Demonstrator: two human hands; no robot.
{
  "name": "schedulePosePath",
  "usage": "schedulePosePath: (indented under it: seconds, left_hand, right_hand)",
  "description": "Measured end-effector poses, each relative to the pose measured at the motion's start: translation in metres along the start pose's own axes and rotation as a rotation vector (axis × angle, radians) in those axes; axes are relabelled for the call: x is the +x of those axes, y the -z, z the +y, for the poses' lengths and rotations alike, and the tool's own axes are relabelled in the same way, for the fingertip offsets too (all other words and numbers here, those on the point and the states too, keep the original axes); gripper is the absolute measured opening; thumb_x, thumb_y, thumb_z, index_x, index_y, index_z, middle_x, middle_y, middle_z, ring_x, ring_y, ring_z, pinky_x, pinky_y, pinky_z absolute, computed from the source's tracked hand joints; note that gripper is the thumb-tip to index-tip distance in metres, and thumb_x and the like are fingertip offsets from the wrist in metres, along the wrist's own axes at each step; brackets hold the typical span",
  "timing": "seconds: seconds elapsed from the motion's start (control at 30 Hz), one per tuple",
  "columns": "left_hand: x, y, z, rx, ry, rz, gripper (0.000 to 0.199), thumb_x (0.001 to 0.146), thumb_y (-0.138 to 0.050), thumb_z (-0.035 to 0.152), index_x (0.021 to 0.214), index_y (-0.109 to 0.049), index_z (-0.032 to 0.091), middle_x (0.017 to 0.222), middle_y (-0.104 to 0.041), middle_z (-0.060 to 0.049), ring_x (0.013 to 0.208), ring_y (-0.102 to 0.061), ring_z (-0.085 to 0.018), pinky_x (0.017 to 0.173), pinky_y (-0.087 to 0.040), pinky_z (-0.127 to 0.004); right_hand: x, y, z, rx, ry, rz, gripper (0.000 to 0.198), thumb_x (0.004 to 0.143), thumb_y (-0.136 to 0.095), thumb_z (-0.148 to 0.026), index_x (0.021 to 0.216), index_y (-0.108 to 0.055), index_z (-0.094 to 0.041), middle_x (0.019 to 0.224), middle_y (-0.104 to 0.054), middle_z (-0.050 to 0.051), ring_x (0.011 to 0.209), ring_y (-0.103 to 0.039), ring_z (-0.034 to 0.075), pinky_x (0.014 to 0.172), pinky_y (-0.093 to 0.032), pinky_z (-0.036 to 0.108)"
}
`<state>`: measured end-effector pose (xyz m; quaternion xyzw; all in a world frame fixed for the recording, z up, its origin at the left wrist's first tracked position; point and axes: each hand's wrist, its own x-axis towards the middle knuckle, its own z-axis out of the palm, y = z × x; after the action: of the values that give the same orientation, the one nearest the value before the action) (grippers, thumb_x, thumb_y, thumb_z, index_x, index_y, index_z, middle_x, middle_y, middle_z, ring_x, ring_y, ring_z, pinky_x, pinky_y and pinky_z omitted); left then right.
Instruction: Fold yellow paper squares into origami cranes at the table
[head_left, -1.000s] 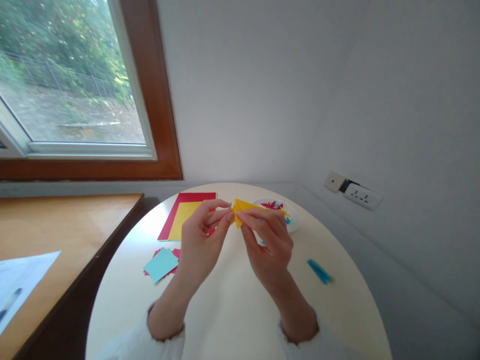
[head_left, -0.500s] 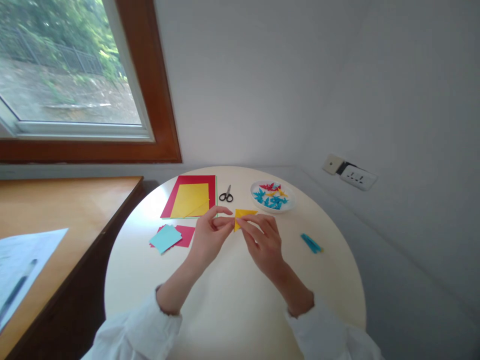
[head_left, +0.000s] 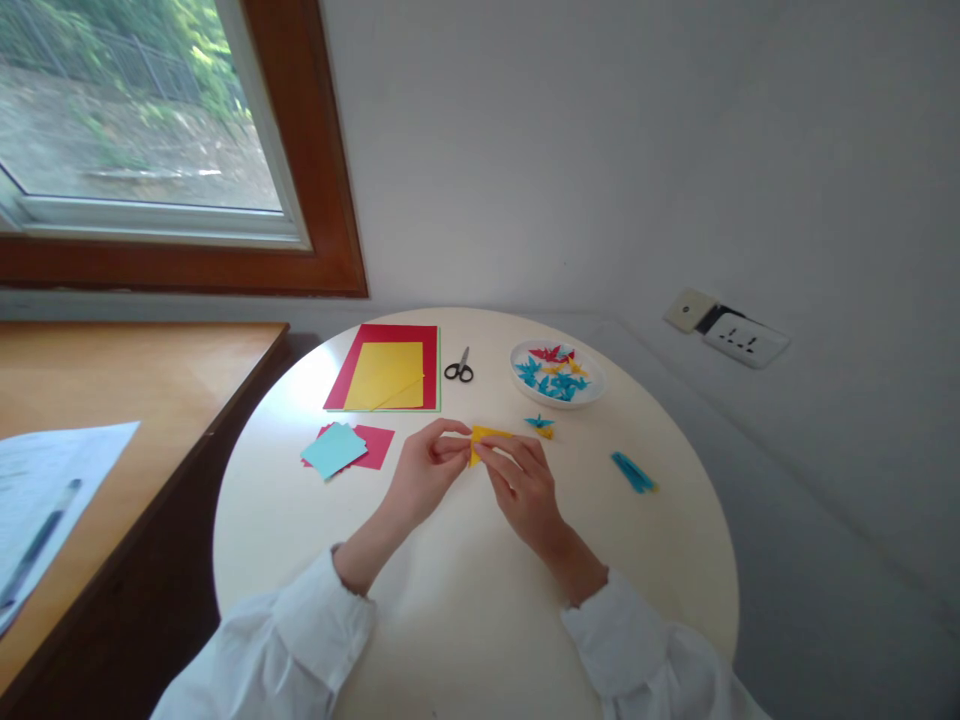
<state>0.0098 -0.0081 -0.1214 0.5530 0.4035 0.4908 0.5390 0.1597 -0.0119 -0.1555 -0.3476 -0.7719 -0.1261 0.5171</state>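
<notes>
A small folded yellow paper is held up between both hands above the round white table. My left hand pinches its left edge between thumb and fingers. My right hand grips the paper from the right, its fingers covering much of the lower part. Just beyond my right hand, a blue paper crane and a small yellow folded piece lie on the table. Left of my left hand are light blue paper squares on top of pink-red squares.
Yellow sheets lie on larger red paper at the back left. Beside them are black-handled scissors. A white dish holds several blue, red and yellow cranes. Blue folded strips lie at right. A wooden desk stands left.
The view has tilted down slightly, so the table sits higher in the picture. The blue crane and yellow piece now show beyond my right hand. Both hands keep their grip on the yellow paper.
</notes>
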Motion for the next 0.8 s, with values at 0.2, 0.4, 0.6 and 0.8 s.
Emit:
schedulePosePath:
  seconds: [0.2,0.4,0.6,0.8]
  left_hand:
    - [0.003,0.003,-0.007,0.056,-0.024,-0.008,0.018,0.069,-0.061,0.018,0.086,-0.058,0.016,0.075,-0.072,-0.004,0.075,-0.068,-0.018,0.067,-0.051,-0.026]
    - [0.002,0.003,-0.006,0.119,-0.034,-0.006,0.018,0.074,-0.060,0.026,0.089,-0.057,0.015,0.071,-0.070,-0.004,0.073,-0.067,-0.017,0.064,-0.050,-0.025]
    - [0.001,0.002,-0.007,0.026,-0.036,-0.031,0.021,0.071,-0.065,0.027,0.087,-0.056,0.017,0.083,-0.073,-0.006,0.082,-0.069,-0.020,0.071,-0.053,-0.028]
    - [0.005,0.003,-0.016,0.006,-0.050,-0.018,0.020,0.070,-0.063,0.020,0.088,-0.055,0.017,0.080,-0.072,-0.005,0.081,-0.069,-0.020,0.072,-0.054,-0.030]
  right_hand:
    - [-0.004,-0.002,0.004,-0.003,0.012,-0.014,0.032,0.082,-0.056,-0.007,0.108,-0.062,-0.023,0.093,-0.069,0.006,0.087,-0.058,0.018,0.076,-0.051,0.033]
    - [-0.006,-0.003,0.006,0.003,0.014,-0.035,0.033,0.083,-0.054,-0.007,0.110,-0.061,-0.025,0.095,-0.069,0.006,0.088,-0.059,0.018,0.076,-0.051,0.034]
    - [-0.006,-0.003,0.005,0.005,0.020,-0.028,0.032,0.082,-0.054,-0.005,0.107,-0.062,-0.023,0.095,-0.069,0.006,0.087,-0.059,0.018,0.075,-0.051,0.033]
    - [-0.006,-0.004,0.004,0.033,-0.004,-0.033,0.035,0.082,-0.053,-0.005,0.109,-0.061,-0.025,0.097,-0.069,0.005,0.090,-0.059,0.018,0.077,-0.050,0.034]
